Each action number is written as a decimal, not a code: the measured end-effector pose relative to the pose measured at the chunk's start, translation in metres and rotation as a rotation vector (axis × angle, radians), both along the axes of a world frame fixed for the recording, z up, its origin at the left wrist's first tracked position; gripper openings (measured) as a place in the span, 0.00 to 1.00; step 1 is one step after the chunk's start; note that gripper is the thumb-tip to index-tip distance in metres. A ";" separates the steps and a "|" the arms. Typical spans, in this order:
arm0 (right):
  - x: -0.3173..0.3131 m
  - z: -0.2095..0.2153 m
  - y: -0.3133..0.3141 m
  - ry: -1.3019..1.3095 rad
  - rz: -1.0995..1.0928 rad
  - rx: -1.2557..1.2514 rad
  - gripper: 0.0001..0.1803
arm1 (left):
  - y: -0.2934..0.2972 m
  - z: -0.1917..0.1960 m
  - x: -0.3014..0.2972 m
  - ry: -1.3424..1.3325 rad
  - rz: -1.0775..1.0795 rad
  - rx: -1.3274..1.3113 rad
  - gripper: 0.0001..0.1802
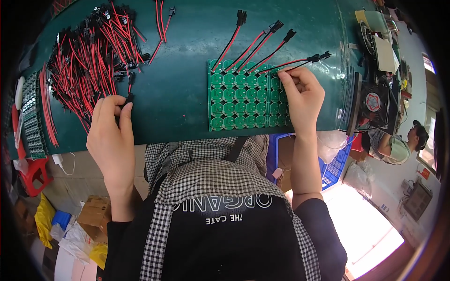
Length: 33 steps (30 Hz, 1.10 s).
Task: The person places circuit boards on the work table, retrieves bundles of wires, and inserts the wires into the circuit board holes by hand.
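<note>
Circuit panel point(243, 100) corner hidden under right hand point(302, 93).

Between the heap of red-and-black leads point(93, 51) on the left of the green desk point(178, 42) and the green circuit panel point(243, 93) lies a broad bare strip of mat, wide enough for a hand to cross from near edge to far. Four leads point(262, 42) fan out from the panel's top edge and bar a low sweep there. On the right, a small fan point(373, 103) and cluttered boxes point(377, 28) close off the desk's end.
</note>
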State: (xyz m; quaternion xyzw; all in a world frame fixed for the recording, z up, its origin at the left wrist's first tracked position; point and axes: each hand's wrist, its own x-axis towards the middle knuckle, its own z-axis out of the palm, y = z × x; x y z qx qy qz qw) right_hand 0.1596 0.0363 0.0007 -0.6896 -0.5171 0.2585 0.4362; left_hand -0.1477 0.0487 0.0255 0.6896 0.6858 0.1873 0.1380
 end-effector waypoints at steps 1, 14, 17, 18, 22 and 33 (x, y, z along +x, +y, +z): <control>0.000 0.000 0.000 0.000 0.000 0.000 0.06 | 0.000 0.000 0.001 -0.018 0.006 -0.008 0.07; -0.009 0.001 0.000 -0.176 -0.010 0.051 0.05 | -0.008 -0.002 0.009 -0.754 0.013 -0.012 0.04; -0.007 0.005 0.001 -0.234 0.017 0.044 0.05 | -0.008 -0.001 0.015 -0.771 -0.201 -0.100 0.04; -0.007 0.008 0.001 -0.255 0.035 0.023 0.05 | -0.007 -0.001 0.017 -0.691 -0.293 -0.071 0.03; -0.003 0.014 0.000 -0.114 -0.030 0.024 0.04 | -0.012 0.003 0.049 -0.909 -0.283 -0.269 0.05; -0.040 0.034 -0.045 0.584 -0.021 -0.048 0.03 | -0.014 -0.011 0.077 -0.797 -0.554 -0.318 0.04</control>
